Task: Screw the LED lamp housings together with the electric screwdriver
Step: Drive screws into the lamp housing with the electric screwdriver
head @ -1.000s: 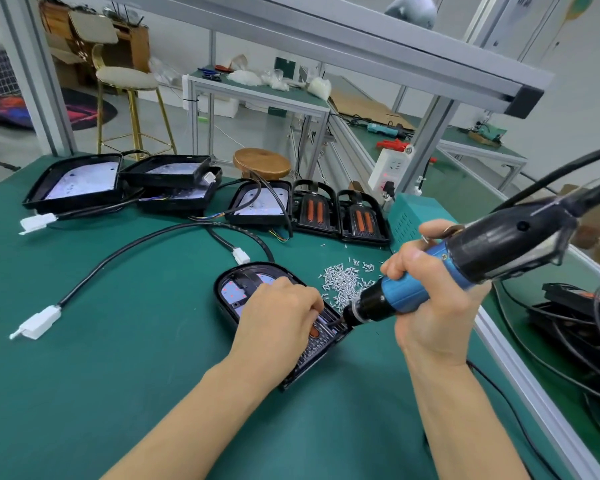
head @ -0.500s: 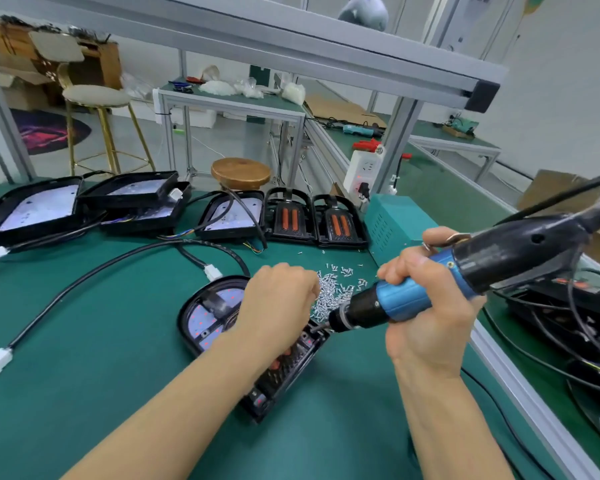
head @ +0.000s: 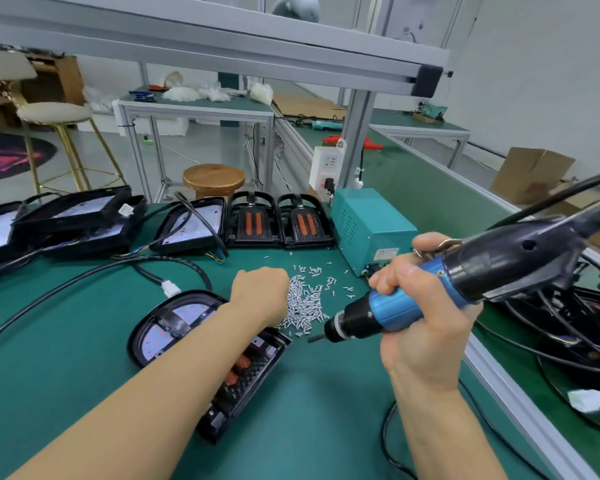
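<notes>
A black LED lamp housing lies open on the green mat, partly under my left forearm. My left hand is over the near edge of a pile of small silver screws. Its fingers curl downward and are hidden, so I cannot tell whether they hold a screw. My right hand grips the blue and black electric screwdriver. The bit points left and hovers above the mat, just right of the housing.
Several more housings line the back of the mat, with stacked ones at the left. A teal power box stands behind the screws. Black cables cross the mat. The aluminium table rail and tangled cables lie at the right.
My left hand left the housing and moved back-right to the screw pile. The screwdriver bit drew away from the housing.
</notes>
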The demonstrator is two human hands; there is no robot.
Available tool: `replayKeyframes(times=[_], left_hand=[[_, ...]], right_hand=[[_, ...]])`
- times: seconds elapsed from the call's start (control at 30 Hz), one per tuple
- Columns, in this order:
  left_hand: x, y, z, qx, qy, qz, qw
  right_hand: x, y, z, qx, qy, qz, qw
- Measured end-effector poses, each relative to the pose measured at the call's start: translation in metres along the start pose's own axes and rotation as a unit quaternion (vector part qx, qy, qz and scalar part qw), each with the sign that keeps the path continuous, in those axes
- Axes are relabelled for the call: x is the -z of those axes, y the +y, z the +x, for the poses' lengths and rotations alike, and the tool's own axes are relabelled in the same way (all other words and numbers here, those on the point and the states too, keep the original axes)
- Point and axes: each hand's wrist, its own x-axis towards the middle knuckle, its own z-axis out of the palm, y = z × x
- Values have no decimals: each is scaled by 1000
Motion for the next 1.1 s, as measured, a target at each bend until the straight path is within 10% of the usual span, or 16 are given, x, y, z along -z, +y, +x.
replayKeyframes(times=[0.37, 0.63, 1.1], left_hand=[[3, 2, -6, 4, -2, -47, 999], [12, -19, -11, 18, 42, -289, 956], [28, -50, -67, 75, 29, -746, 661]], right_hand=[[1, -4, -2, -12, -5, -2, 1000], [-3, -8, 3, -7, 9, -17, 1000], [-34, -14, 13, -31, 46, 62, 997]])
